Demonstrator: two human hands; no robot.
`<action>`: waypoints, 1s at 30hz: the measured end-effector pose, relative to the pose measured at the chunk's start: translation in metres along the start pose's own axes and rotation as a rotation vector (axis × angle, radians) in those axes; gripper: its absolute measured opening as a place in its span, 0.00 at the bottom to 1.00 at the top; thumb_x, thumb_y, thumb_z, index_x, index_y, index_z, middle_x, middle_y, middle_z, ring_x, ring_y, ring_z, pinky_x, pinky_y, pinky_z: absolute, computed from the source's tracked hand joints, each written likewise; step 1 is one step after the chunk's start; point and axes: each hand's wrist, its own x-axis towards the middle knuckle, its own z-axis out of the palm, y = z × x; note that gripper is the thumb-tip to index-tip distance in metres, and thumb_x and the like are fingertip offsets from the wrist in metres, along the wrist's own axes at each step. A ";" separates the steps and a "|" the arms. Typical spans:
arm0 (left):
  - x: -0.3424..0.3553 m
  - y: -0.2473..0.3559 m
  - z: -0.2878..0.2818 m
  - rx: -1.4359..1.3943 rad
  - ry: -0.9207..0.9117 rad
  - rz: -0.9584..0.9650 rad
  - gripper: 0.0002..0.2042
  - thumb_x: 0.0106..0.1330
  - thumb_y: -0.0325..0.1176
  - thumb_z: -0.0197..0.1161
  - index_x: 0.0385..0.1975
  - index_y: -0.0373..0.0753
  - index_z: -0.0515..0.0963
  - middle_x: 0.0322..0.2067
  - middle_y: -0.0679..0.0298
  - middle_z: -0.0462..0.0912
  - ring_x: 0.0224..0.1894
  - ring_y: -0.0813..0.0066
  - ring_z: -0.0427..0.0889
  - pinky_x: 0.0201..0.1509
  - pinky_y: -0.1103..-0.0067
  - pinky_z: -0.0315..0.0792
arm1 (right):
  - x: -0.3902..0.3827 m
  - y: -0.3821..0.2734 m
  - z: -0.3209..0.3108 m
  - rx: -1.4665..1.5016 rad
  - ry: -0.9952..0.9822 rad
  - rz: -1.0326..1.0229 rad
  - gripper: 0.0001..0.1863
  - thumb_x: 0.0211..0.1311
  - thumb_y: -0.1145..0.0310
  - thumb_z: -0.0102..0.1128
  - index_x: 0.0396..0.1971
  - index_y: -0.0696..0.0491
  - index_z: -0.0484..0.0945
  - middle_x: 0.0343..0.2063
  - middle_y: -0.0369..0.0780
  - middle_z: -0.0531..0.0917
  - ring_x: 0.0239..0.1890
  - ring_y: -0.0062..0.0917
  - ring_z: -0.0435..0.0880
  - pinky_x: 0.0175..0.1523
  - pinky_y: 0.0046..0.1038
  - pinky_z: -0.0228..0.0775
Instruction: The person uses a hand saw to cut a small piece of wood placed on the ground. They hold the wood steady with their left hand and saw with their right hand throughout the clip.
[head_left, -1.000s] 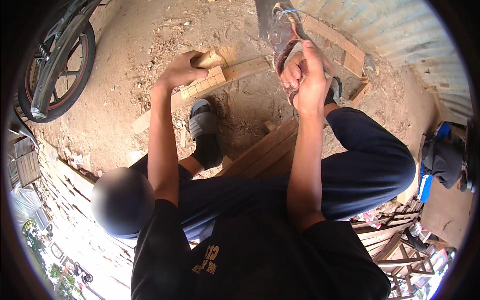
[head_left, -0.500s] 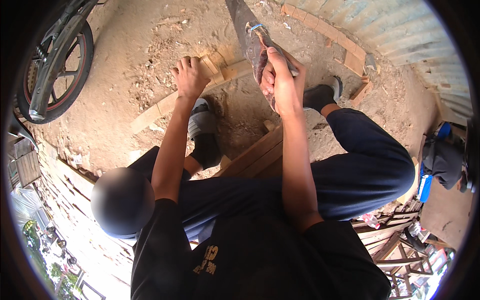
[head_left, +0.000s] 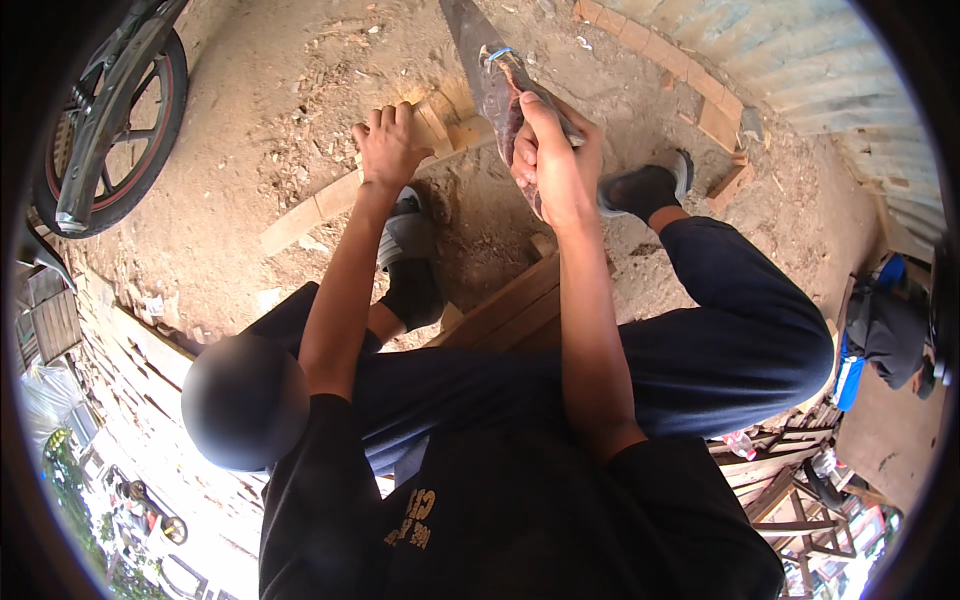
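My right hand (head_left: 557,160) is wrapped round the dark handle of a handsaw (head_left: 478,62), bound with a blue band near the blade. The blade points up and to the left, over bare earth, and its far end runs out of the top of view. My left hand (head_left: 391,148) lies over a long wooden strip (head_left: 318,212), fingers spread and thumb out toward the right. Just right of those fingers, a short wooden block (head_left: 432,128) rests across the strip. The underside of my left hand is hidden.
A motorcycle wheel (head_left: 165,130) stands at the upper left. Bricks (head_left: 690,72) line the ground along a corrugated metal sheet (head_left: 790,60) at the upper right. My sandalled foot (head_left: 408,235) is close to the strip, and a wooden beam (head_left: 510,305) lies between my legs.
The saw and my right hand have shifted slightly left. My left hand has moved slightly up and right, its fingers straighter than before. The wooden pieces look almost unmoved.
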 end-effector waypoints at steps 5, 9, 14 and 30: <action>-0.002 -0.005 0.006 0.024 -0.018 0.025 0.32 0.49 0.46 0.75 0.53 0.43 0.70 0.47 0.60 0.77 0.53 0.59 0.73 0.54 0.58 0.64 | 0.003 0.010 -0.003 -0.018 -0.021 0.027 0.13 0.66 0.62 0.60 0.35 0.59 0.78 0.10 0.29 0.65 0.09 0.12 0.60 0.15 0.21 0.52; 0.006 -0.012 0.011 -0.041 -0.097 0.078 0.26 0.53 0.43 0.72 0.48 0.40 0.70 0.46 0.54 0.77 0.51 0.53 0.77 0.52 0.59 0.71 | 0.002 0.023 0.000 -0.087 -0.022 0.035 0.13 0.66 0.63 0.60 0.40 0.59 0.79 0.12 0.29 0.67 0.11 0.11 0.62 0.16 0.19 0.53; 0.017 -0.014 0.011 -0.125 -0.186 0.022 0.24 0.54 0.48 0.69 0.42 0.38 0.71 0.39 0.49 0.82 0.43 0.49 0.83 0.45 0.60 0.78 | 0.000 0.059 -0.006 -0.259 -0.058 -0.011 0.17 0.66 0.66 0.57 0.49 0.60 0.80 0.20 0.30 0.76 0.22 0.11 0.70 0.28 0.19 0.63; 0.046 -0.022 -0.005 -0.070 -0.375 0.046 0.38 0.46 0.72 0.64 0.40 0.38 0.78 0.36 0.52 0.85 0.40 0.57 0.86 0.45 0.67 0.80 | -0.086 0.049 -0.025 -0.519 -0.062 0.117 0.18 0.67 0.70 0.55 0.54 0.62 0.75 0.25 0.33 0.77 0.30 0.12 0.72 0.36 0.20 0.67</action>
